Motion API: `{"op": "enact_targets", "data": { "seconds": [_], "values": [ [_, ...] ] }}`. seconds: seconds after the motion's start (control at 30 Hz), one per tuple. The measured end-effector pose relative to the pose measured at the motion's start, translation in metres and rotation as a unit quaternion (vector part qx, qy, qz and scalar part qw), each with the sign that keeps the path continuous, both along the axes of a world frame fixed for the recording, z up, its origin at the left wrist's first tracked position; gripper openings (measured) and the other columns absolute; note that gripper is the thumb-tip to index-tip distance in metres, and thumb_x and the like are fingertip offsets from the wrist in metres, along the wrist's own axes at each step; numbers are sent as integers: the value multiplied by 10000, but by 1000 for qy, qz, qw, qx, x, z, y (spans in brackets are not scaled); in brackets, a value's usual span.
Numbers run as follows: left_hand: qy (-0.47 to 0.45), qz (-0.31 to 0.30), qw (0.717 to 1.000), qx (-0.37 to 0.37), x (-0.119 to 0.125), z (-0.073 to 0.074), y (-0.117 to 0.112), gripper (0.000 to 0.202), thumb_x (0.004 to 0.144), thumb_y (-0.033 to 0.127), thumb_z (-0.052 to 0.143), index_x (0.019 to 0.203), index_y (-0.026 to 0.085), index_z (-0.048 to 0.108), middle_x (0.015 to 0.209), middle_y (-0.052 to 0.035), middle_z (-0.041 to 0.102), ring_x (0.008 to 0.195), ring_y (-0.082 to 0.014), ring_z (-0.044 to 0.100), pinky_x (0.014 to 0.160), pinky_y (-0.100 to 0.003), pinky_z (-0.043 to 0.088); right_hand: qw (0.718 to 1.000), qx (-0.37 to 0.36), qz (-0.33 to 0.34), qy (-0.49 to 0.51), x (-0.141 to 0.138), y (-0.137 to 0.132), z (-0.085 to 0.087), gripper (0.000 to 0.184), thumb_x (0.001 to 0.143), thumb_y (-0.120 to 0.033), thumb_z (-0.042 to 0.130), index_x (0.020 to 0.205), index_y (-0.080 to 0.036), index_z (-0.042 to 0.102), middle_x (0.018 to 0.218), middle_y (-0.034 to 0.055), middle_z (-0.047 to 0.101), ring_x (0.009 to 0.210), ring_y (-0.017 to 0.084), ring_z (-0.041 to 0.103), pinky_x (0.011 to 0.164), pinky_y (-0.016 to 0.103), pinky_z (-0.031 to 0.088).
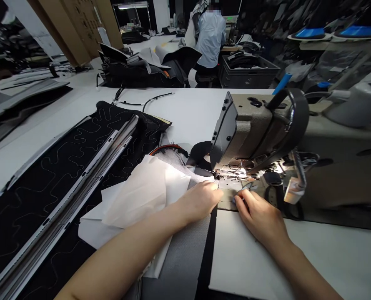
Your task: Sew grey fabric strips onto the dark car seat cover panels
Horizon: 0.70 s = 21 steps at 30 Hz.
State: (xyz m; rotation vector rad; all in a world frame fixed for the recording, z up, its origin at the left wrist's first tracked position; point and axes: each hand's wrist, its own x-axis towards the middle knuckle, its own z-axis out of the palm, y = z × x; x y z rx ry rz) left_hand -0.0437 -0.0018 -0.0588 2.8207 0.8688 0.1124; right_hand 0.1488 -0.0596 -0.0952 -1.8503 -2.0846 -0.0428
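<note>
A beige industrial sewing machine (254,125) stands on the white table (188,112), its lamp lighting the needle plate (227,185). My left hand (201,198) rests on grey fabric (185,250) just left of the plate, fingers curled and pressing the cloth down. My right hand (260,216) is on the plate's right side, fingertips pinched on a small metal tool (246,189) that I cannot identify. White paper-like sheets (141,196) lie over the fabric beside my left forearm.
A long black quilted panel (48,183) with a grey plastic strip (88,175) covers the table's left side. Beyond the table a person in a light shirt (210,37) sits with their back turned, next to a dark crate (248,71) and piled black covers.
</note>
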Motion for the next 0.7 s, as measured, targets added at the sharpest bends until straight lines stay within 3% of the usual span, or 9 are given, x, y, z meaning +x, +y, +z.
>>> {"op": "enact_targets", "data": {
  "seconds": [0.07,0.2,0.3,0.4,0.5,0.57,0.63,0.7],
  "values": [
    [-3,3,1000,-5,-1,-2,1,156,870,107,464,795,134,598,799,-61,587,784,-180,535,769,-279,446,1000,-4,2,12,4,-6,-1,372,927,-458,377,669,-224,509,746,28,563,678,175,564,497,267,370],
    [8,13,1000,-16,-1,-4,0,214,871,120,468,706,142,602,764,-61,585,777,-182,536,754,-282,436,998,34,-9,52,14,-22,-7,407,888,-505,435,596,-222,462,925,78,561,848,234,544,711,355,457],
    [-16,28,999,-41,-1,-1,0,242,881,144,475,689,151,621,723,-42,589,753,-172,537,711,-263,415,995,28,-5,90,17,-27,-10,240,882,-433,454,821,-222,552,873,51,572,815,213,573,748,350,469],
    [-75,44,991,-104,-2,3,1,247,876,153,493,671,158,631,699,-15,608,719,-146,535,665,-235,385,998,8,-22,61,21,-26,-10,306,847,-368,458,1099,-221,548,885,41,596,797,217,603,705,347,476],
    [-129,67,976,-161,-3,5,1,248,839,132,500,618,167,607,664,12,600,662,-122,507,618,-224,349,998,8,-22,54,27,-27,-8,233,840,-335,418,943,-218,591,843,51,614,810,238,611,710,366,468],
    [-152,105,969,-165,-3,5,0,263,813,137,501,560,172,563,600,26,552,615,-117,462,569,-233,306,992,13,-24,121,29,-32,-5,228,852,-342,418,922,-219,597,893,62,639,877,245,611,765,372,465],
    [-169,157,959,-163,-2,5,-1,266,789,158,508,524,172,516,553,33,491,576,-115,410,527,-246,257,967,-21,-42,251,23,-43,0,272,865,-379,456,1047,-232,595,940,59,646,889,229,612,785,358,468],
    [-186,191,947,-178,-1,6,-1,244,773,177,512,529,173,513,548,38,462,557,-109,382,508,-250,234,892,-90,-64,438,9,-54,7,339,877,-431,480,1147,-246,568,859,36,621,758,188,600,688,317,477]
  ]
}}
